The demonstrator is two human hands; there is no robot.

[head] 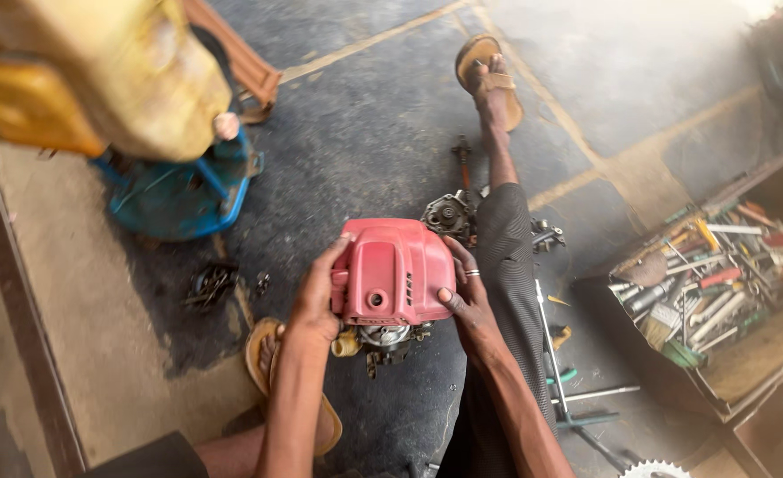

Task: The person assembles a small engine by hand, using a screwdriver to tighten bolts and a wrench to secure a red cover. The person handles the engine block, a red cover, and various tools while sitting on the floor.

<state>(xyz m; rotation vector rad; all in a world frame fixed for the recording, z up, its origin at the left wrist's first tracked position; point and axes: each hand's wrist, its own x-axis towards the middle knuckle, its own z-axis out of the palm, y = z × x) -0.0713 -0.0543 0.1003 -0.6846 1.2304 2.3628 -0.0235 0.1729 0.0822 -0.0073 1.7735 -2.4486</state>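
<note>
Hands, left hand (313, 305) and right hand (469, 305), clasp one red engine cover (390, 270) over the floor (356, 124); one toolbox (719, 292) sits right, one blue frame (183, 199) left.

Two hands (316, 305), one red engine cover (390, 270), two sandals (491, 78), one tool box (719, 292), one blue frame (183, 195).

A red plastic engine cover (390, 270), vented and dusty, sits atop a small engine (383, 339), near centre above the floor.
</note>
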